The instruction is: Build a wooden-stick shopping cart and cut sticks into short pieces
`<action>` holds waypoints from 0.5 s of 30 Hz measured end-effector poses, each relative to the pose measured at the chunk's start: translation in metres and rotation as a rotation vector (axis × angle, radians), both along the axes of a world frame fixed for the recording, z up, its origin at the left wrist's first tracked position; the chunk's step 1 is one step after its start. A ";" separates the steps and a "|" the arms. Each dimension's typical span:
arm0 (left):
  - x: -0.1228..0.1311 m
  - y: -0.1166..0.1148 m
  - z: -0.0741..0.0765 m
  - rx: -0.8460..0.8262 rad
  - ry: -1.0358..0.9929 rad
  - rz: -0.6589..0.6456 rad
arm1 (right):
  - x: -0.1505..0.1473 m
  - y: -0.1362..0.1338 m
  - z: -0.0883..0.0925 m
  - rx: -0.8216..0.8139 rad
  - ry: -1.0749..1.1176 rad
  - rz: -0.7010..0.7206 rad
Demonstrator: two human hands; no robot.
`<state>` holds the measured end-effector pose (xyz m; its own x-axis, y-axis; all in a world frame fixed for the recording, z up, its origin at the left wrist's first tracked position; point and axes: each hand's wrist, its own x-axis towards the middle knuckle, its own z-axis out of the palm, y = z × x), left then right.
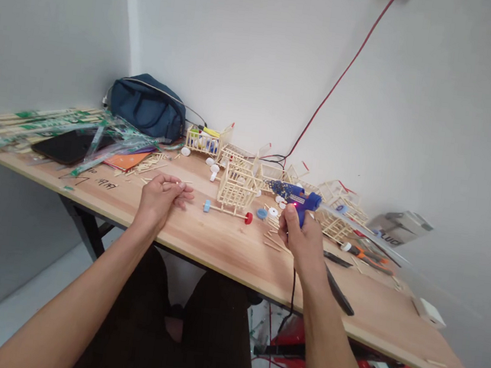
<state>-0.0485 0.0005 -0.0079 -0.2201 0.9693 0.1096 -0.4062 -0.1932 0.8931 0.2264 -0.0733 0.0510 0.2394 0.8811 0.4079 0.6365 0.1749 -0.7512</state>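
My right hand (302, 233) grips a blue hot glue gun (308, 202), its nozzle end pointing left and a small red light glowing near my thumb. A clear glue stick (357, 224) juts out of its back. My left hand (164, 197) is pinched above the table's front, with a thin wooden stick (188, 182) showing at the fingertips. Between my hands stands a small cart of wooden sticks (236, 188). In front of it lies an axle stick with a light-blue wheel (206, 206) at one end and a red wheel (248, 218) at the other.
Several more stick carts (208, 142) line the back. Loose wheels (261, 213) and cut sticks (273, 241) lie near the glue gun. Orange-handled pliers (368, 257) rest at right. A blue bag (147, 106), a black tablet-like slab (69, 145) and plastic-wrapped sticks (33, 122) occupy the left.
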 end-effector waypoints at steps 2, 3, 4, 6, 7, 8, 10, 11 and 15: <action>0.000 0.000 -0.001 0.000 0.001 0.001 | 0.000 0.000 0.001 -0.020 0.006 -0.005; 0.000 0.000 -0.001 -0.004 0.001 0.005 | 0.000 -0.001 0.001 -0.019 0.009 -0.007; 0.000 0.001 -0.001 -0.009 0.001 0.008 | -0.001 -0.001 0.002 -0.017 0.015 -0.009; 0.000 0.001 -0.001 -0.014 0.003 0.011 | -0.002 -0.001 0.003 -0.011 0.027 -0.010; 0.000 0.001 -0.001 -0.013 0.004 0.009 | -0.002 -0.001 0.003 -0.006 0.033 -0.014; 0.000 0.001 -0.001 -0.012 0.005 0.008 | -0.002 -0.001 0.003 0.000 0.037 -0.020; 0.000 0.000 0.000 -0.011 0.003 0.009 | -0.002 -0.001 0.003 0.006 0.035 -0.026; 0.000 0.000 0.000 -0.011 0.000 0.010 | -0.002 -0.001 0.002 0.008 0.032 -0.028; 0.001 0.001 0.000 -0.003 -0.009 0.015 | -0.001 0.000 0.001 0.034 -0.005 -0.019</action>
